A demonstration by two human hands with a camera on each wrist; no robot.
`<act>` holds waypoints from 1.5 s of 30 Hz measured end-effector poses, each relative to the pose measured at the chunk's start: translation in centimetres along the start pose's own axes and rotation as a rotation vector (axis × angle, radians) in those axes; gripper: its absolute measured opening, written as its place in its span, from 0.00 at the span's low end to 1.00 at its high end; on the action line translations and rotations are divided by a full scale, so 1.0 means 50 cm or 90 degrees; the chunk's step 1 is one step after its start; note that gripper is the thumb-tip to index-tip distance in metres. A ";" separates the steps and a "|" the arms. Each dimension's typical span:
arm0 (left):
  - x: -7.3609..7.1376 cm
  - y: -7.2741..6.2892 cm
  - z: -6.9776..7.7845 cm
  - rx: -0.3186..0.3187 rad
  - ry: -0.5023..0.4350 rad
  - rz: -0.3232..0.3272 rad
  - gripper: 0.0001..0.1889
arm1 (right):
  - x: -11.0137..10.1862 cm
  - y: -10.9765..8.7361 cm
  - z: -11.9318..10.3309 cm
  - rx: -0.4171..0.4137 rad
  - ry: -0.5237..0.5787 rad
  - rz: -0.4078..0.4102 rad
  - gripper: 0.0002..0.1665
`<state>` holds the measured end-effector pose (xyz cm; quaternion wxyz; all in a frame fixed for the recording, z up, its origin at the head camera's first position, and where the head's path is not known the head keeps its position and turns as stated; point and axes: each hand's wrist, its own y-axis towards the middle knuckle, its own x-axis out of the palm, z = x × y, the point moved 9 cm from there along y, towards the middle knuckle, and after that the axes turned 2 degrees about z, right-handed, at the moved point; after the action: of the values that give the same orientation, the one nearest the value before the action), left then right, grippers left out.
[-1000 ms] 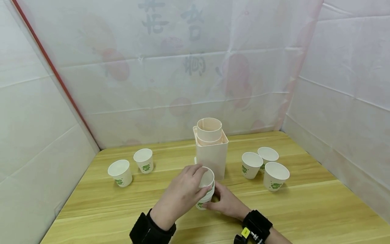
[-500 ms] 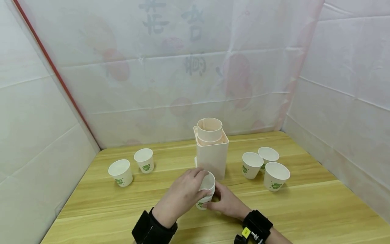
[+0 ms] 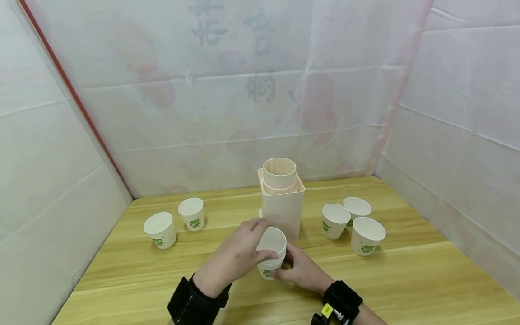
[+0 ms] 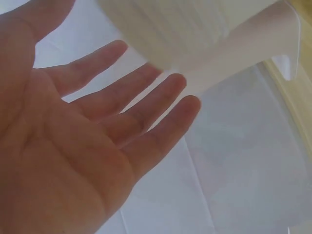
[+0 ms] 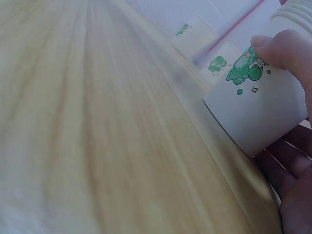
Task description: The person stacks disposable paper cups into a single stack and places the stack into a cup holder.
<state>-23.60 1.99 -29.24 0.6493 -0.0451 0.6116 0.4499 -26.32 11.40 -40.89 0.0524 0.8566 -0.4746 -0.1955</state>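
A stack of nested white paper cups with green prints stands upright on the table near its middle. My right hand grips its lower part from the right. In the right wrist view, the thumb presses on the printed side of the bottom cup, whose base is on the table. My left hand is at the stack's upper left, beside the rim. The left wrist view shows its fingers loosely extended and spread, with the ribbed rims of the stack just beyond them.
Behind the stack stands a cream square container with a round tube in its top. Two single cups stand at the left, three more clustered at the right. White sheeting encloses the table.
The top cup has sunk down into the stack, and the rims now sit close together. My left hand has loosened and shifted slightly left. My right hand keeps its grip.
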 end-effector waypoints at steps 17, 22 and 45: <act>-0.181 -0.063 -0.146 -0.183 0.040 0.223 0.29 | -0.002 0.005 0.006 -0.009 -0.004 0.004 0.39; -0.222 -0.100 -0.193 -0.236 0.095 0.292 0.26 | -0.002 0.005 0.008 -0.007 -0.002 0.005 0.39; -0.164 -0.232 -0.391 -0.551 0.031 0.185 0.45 | -0.002 0.006 0.011 -0.005 -0.002 -0.003 0.38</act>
<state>-29.65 -21.10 -32.95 0.4864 -0.2364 0.3822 0.7493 -26.79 11.36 -41.28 0.0546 0.8571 -0.4722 -0.1985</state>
